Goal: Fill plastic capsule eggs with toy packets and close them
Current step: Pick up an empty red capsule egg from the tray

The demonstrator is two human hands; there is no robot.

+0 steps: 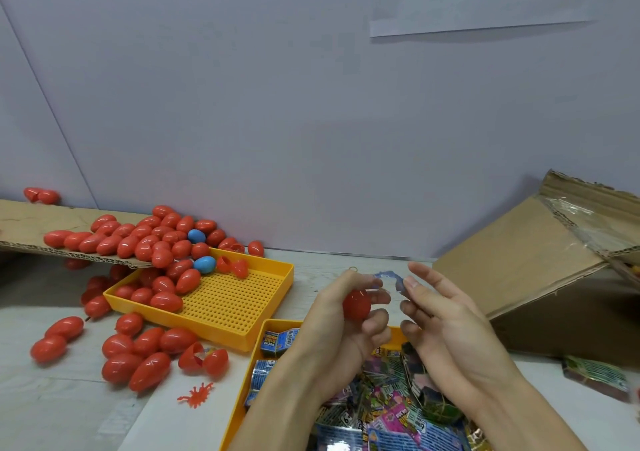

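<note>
Red capsule egg [356, 304] sits in my left hand [341, 326], raised above the near tray [242, 402] of toy packets. My left fingers [375, 326] are curled round it; I cannot tell whether its halves are open or snapped together. A small ring pokes up above my left knuckles.

A bluish, blurred packet [389, 279] hangs between my two hands, just above the egg. My right hand [446, 319] is alongside, fingers mostly straight and loosely spread, its fingertips [405, 282] at the packet's edge. Whether they pinch it or only touch it is not clear.

Risks as I judge them:
- Packet is flat and slippery-looking; a light hold could let it drop back into the tray.
- If it goes in unfolded, a corner may catch in the seam and the halves will not snap shut.
- Squeezing the egg too hard could pop it out of my curled fingers.

Surroundings: perforated yellow tray [242, 308] and a cardboard sheet [31, 223] to the left carry heaps of closed red eggs [138, 242], two blue. An opened egg [204, 359] lies on the table [62, 402]. Cardboard box [540, 270] stands at right.
</note>
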